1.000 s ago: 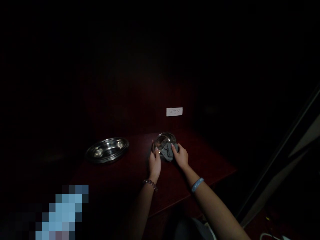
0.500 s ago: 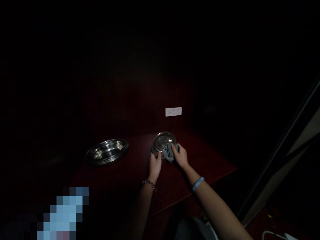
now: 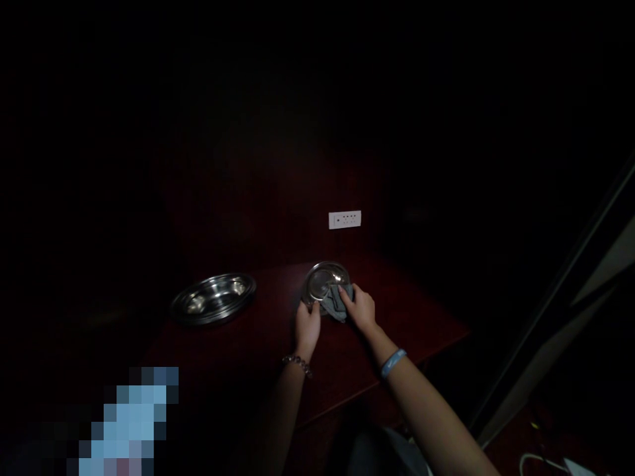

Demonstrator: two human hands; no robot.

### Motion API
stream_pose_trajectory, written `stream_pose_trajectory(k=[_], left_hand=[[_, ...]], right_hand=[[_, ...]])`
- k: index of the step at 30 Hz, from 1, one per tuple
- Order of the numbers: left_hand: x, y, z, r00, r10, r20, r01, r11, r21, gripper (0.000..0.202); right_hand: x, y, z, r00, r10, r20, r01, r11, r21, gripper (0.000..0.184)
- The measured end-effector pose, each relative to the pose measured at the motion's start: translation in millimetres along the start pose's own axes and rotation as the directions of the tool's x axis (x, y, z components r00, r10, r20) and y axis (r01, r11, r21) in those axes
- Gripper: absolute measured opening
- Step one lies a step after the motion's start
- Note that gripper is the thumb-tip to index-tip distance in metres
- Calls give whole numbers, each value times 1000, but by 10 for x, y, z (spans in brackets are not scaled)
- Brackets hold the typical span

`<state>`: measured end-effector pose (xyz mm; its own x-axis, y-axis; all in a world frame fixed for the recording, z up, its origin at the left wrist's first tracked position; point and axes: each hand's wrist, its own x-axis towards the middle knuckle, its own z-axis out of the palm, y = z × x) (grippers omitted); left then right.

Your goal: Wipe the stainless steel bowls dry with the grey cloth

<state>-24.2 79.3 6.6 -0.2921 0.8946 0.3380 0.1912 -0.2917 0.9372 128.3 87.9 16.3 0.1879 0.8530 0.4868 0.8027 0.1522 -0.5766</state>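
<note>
A round, shiny metal plate (image 3: 320, 280) is tilted up above the dark red table. Its lower left rim is pinched by my left hand (image 3: 308, 326), thumb on the inner face. My right hand (image 3: 362, 307) is closed on a folded grey cloth (image 3: 333, 305), which lies against the plate's lower right part; the thumb presses on the cloth. The right fingers behind the rim are hidden. Farther left on the table rests a larger metal dish (image 3: 213, 299), which looks like several nested together.
The dark red table (image 3: 397, 330) has its front edge just below my wrists. A white power socket (image 3: 344, 219) is set in the panel behind. A pale cable (image 3: 533, 457) lies at the lower right. A pixelated patch covers the lower left.
Hands, plate and cloth keep nearly the same places. The whole view has shifted very slightly.
</note>
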Motion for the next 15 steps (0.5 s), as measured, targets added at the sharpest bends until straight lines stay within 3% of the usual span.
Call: stream_pose_trajectory(k=[3,7,15], left_hand=[[-11,9,-21,1000,12,-7,-12,998,62,21],[-4,-7,-25,999,31,-7,-31,998,61,21],[-14,84,46,999,21,47,-8,962,-273,28]], right_hand=[[-7,-3,-18,1000,-11,-2,11,999,-48,46],[-9,1,-19,1000,-5,-9,5,1000,22,45],[3,-10,-3,995,-26,-93,57,934,354,45]])
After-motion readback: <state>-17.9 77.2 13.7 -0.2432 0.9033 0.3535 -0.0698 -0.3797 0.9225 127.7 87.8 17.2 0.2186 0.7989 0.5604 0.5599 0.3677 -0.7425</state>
